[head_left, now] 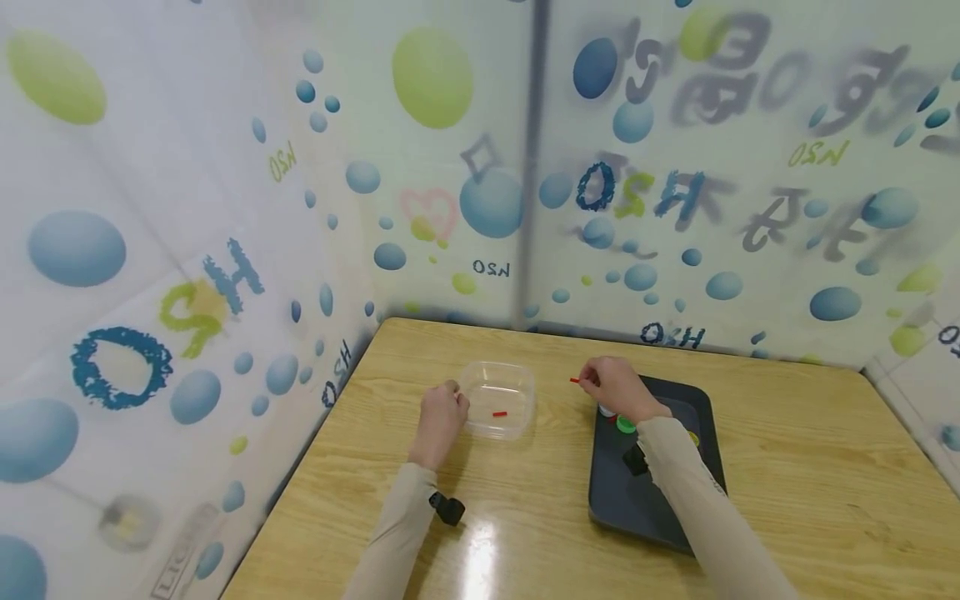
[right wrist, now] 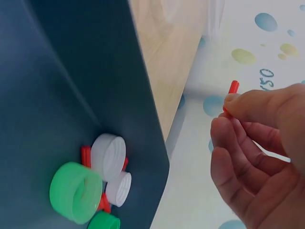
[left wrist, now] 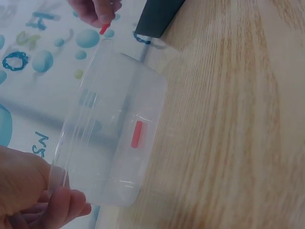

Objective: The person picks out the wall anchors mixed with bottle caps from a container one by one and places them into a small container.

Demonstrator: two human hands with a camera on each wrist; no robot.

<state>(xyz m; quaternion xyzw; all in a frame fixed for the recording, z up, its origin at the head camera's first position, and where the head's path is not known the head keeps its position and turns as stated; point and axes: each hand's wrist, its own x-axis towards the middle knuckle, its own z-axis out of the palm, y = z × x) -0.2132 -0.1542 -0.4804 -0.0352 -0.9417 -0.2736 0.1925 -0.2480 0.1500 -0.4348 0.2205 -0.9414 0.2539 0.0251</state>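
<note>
A clear plastic container (head_left: pixel 517 385) stands on the table, and one short red stick (left wrist: pixel 137 134) lies on its bottom. My left hand (head_left: pixel 441 418) pinches the container's near-left rim between thumb and fingers. Between thumb and forefinger my right hand (head_left: pixel 618 388) holds another short red stick (right wrist: pixel 233 88), raised over the far-left corner of a dark tray (head_left: pixel 622 500). In the right wrist view, green bottle caps (right wrist: pixel 71 193) and white bottle caps (right wrist: pixel 108 155) rest in the tray with more red sticks (right wrist: pixel 86 156) among and partly under them.
A yellow cap (head_left: pixel 693 437) sits in the tray, partly hidden by the right sleeve. The wooden table (head_left: pixel 510 483) meets patterned curtains (head_left: pixel 450 275) at its back and left. Each wrist carries a small black camera (head_left: pixel 448 507).
</note>
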